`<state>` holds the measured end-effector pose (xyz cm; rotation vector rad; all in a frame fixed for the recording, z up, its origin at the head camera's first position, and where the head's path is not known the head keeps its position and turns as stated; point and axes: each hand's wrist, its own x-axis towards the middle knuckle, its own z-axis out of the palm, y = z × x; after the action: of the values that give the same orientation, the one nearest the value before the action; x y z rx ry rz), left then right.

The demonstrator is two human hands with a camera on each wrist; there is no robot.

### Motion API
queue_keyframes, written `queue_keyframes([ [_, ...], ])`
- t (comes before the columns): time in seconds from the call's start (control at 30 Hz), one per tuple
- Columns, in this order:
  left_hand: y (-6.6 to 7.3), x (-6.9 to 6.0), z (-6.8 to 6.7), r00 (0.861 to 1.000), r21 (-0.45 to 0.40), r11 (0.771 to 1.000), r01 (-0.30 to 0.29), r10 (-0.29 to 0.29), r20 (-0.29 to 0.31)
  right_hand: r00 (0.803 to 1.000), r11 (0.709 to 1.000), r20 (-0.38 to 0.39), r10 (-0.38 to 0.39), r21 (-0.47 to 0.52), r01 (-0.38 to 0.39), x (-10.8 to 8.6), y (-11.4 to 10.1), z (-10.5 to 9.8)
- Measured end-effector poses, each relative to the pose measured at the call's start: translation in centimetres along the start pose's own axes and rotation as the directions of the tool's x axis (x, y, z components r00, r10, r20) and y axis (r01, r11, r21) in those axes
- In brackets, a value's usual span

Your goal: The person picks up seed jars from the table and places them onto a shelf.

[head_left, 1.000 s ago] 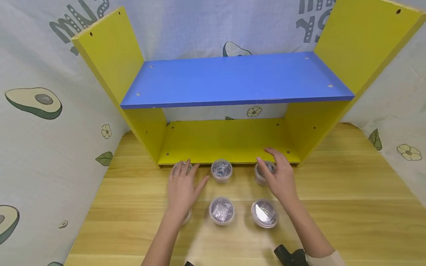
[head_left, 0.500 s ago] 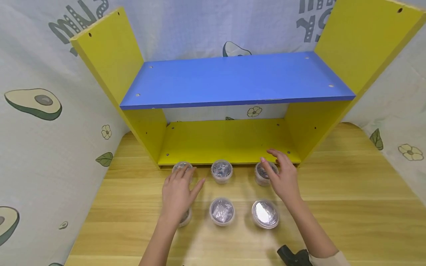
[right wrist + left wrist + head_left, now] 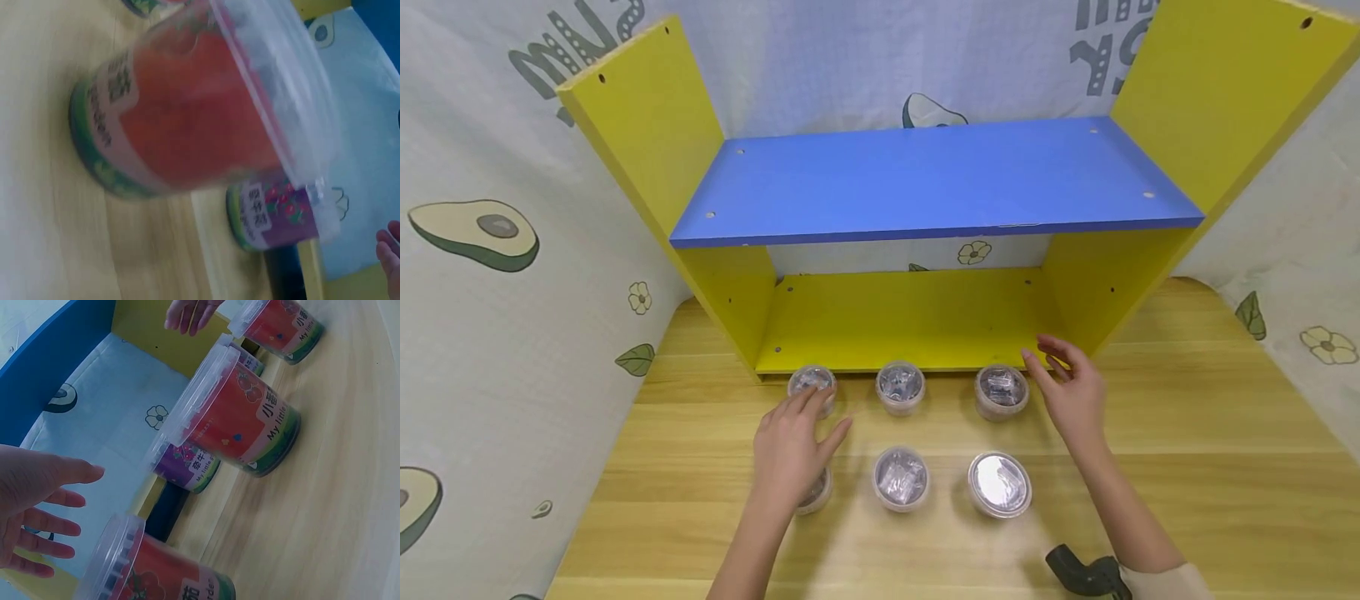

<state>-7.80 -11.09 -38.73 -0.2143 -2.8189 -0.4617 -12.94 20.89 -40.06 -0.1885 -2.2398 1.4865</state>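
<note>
Six lidded plastic tubs stand in two rows of three on the wooden table. My left hand point(image 3: 786, 450) hovers over the left column, fingers spread, near the back left tub point(image 3: 812, 383) and partly hiding the front left tub point(image 3: 816, 493). My right hand point(image 3: 1075, 396) is just right of the back right tub point(image 3: 1002, 389), fingers loosely bent and holding nothing. In the left wrist view, the left hand point(image 3: 40, 509) is beside red-labelled tubs point(image 3: 240, 415). A red-labelled tub point(image 3: 187, 106) and a purple-labelled tub point(image 3: 275, 212) show in the right wrist view, with right fingertips point(image 3: 389, 250) at its edge.
A yellow shelf unit point(image 3: 910, 321) with a blue middle board point(image 3: 925, 179) stands right behind the back row. Patterned cloth point(image 3: 512, 350) hangs behind and at both sides. A black object point(image 3: 1086, 573) is beside the right sleeve.
My right hand has moved right, off the back right tub, uncovering it. My left hand has drawn back toward the front and left, uncovering more of the back left tub.
</note>
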Motion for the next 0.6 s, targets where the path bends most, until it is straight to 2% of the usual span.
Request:
queue_keyframes([
  [0.4,-1.4,-1.4,0.1,1.000,-0.026,0.999,0.023,-0.023,0.021,0.992,0.990,-0.117,0.046,0.140,-0.030,0.9,2.9,-1.6],
  [0.5,-1.8,-1.7,0.1,1.000,-0.022,1.000,0.017,-0.017,0.013,0.983,0.973,-0.166,0.078,0.228,-0.039,1.2,3.5,-2.1],
  [0.6,-2.0,-1.9,0.1,1.000,-0.015,1.000,0.005,-0.005,-0.005,0.967,0.939,-0.225,0.117,0.341,-0.034,1.4,3.8,-2.5],
])
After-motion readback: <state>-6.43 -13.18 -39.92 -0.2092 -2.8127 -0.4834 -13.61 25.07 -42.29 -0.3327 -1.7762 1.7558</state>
